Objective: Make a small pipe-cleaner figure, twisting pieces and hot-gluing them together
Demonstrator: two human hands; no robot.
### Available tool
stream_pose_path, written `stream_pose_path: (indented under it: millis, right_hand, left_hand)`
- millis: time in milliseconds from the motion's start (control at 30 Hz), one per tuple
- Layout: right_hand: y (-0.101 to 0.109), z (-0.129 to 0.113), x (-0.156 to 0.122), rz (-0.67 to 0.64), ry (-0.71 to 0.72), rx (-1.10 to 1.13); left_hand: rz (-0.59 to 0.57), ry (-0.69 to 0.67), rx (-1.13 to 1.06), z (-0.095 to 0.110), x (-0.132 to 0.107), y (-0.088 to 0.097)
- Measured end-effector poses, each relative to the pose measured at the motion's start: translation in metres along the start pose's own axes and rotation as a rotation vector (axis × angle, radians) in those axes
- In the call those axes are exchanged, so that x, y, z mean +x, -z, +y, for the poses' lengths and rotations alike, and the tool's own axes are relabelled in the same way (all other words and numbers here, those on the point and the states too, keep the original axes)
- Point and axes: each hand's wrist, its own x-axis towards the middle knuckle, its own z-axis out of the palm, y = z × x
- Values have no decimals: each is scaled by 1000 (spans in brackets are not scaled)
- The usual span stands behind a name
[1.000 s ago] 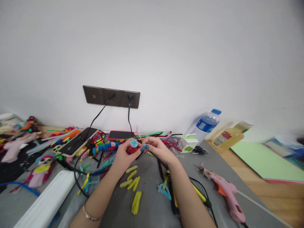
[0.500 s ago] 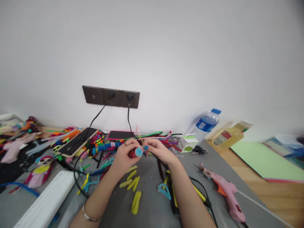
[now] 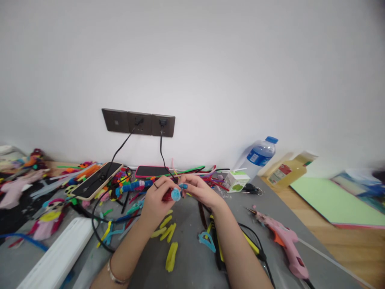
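My left hand (image 3: 155, 204) is closed around a small red fuzzy craft piece with a round light-blue end (image 3: 175, 194), seemingly made of pipe cleaners. Fingertips of my right hand (image 3: 204, 193) pinch together right beside that blue end; what lies between them is too small and hidden to make out. Both hands are held over the grey table, touching or nearly so. Below them lie several short yellow pipe-cleaner pieces (image 3: 171, 257). A light-blue pipe-cleaner loop (image 3: 207, 241) rests left of my right forearm.
A pink glue gun (image 3: 285, 243) lies at the right. Behind stand a white-green box (image 3: 236, 181), a blue-capped bottle (image 3: 258, 155) and a yellow bottle (image 3: 287, 173). Phones (image 3: 98, 180), pipe cleaners and cables crowd the back left, near a white power strip (image 3: 60, 257).
The view has shifted slightly. Both hands stay together at the red and blue piece, with only small finger movement; the blue end looks turned a little.
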Motion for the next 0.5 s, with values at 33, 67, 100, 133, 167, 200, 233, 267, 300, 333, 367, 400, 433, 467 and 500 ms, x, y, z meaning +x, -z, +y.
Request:
stream_pose_path:
  millis: [33, 67, 100, 133, 167, 200, 233, 267, 300, 333, 367, 400, 433, 467, 500]
  right_hand:
    - [0, -1, 0, -7, 0, 15]
    - [0, -1, -1, -14, -2, 33]
    - [-1, -2, -1, -20, -5, 51]
    - [-1, -3, -1, -25, -7, 69]
    - [-1, -3, -2, -30, -8, 84]
    - [-1, -4, -2, -37, -8, 96]
    - [0, -4, -2, -44, -8, 106]
    - [0, -3, -2, -53, -7, 117]
    - [0, -3, -2, -63, -6, 128]
    - [1, -2, -3, -73, -6, 139]
    - [2, -1, -3, -81, -8, 148]
    - [3, 0, -3, -87, -12, 153]
    - [4, 1, -4, -91, -19, 153]
    - [5, 2, -4, -94, -27, 151]
    - [6, 3, -5, -96, -36, 149]
  left_hand:
    - [24, 8, -16, 1, 1, 0]
    - [43, 13, -31, 1, 2, 0]
    - [56, 18, -46, 2, 3, 0]
    - [63, 21, -59, 2, 4, 0]
    - [65, 24, -70, 3, 4, 0]
    - [63, 25, -79, 4, 5, 1]
    - [61, 27, -89, 4, 5, 1]
    - [59, 29, -99, 4, 5, 1]
    - [58, 29, -110, 4, 5, 1]
    - [56, 28, -121, 4, 4, 1]
    - [53, 26, -130, 4, 4, 1]
    - [51, 23, -139, 4, 4, 1]
    - [48, 20, -147, 4, 3, 1]
    - [44, 15, -152, 3, 3, 1]
    - [41, 9, -156, 3, 3, 1]
